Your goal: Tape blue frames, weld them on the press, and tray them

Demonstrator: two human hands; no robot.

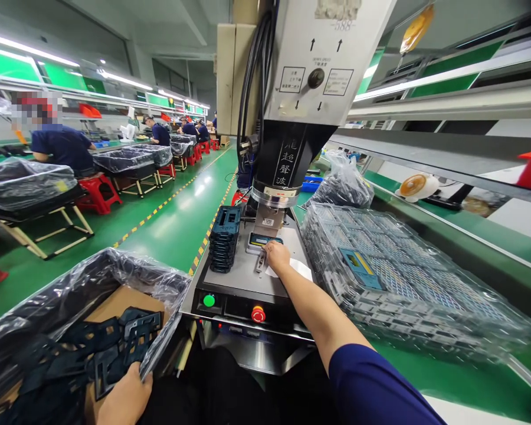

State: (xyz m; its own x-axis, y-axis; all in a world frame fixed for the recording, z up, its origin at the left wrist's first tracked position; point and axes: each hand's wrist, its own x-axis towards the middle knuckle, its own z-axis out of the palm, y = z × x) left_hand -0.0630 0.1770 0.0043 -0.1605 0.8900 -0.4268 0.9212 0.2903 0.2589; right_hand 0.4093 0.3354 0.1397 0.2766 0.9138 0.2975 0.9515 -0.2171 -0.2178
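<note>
Under the head of the press machine (277,165), a dark teal part with a yellow strip (259,239) sits in a light fixture. My right hand (277,256) is at the right front edge of that part, its fingers bent together; what they grip is too small to make out. My left hand (126,398) is low at the left, beside the lined bin, at a dark frame piece (106,369); its fingertips are hidden. A stack of dark teal parts (225,239) stands on the machine bed, left of the fixture.
The plastic-lined bin (154,268) at the left holds loose dark parts. At the right are stacked clear trays (407,260) with one teal part (361,268) on top. A green button (209,300) and a red button (258,314) face me. People sit at the far left.
</note>
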